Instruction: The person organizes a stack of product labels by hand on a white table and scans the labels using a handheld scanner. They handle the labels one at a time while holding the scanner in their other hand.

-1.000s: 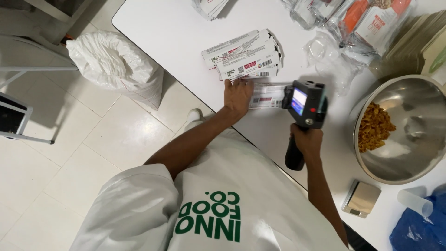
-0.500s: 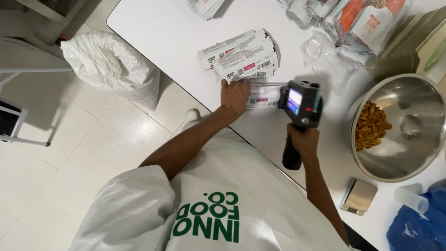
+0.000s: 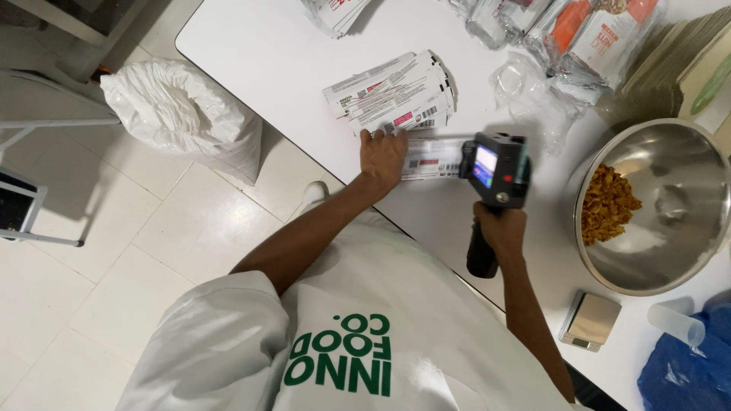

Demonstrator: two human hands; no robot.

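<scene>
Flat on the white counter (image 3: 274, 46), a glossy white pouch (image 3: 431, 157) lies pinned under the left hand (image 3: 383, 156) — palm down, fingers spread. Right hand (image 3: 501, 230) is clenched around the black handheld printer (image 3: 495, 179), its boxy head touching the pouch's right end — just below the fanned pouch stack (image 3: 392, 93).

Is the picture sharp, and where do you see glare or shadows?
Head view: mostly sharp, bright overhead light. Glare shines inside the steel bowl and on the floor tiles. The printer in the right hand casts a soft shadow on the table; the left hand pressing the pouch looks crisp.
</scene>
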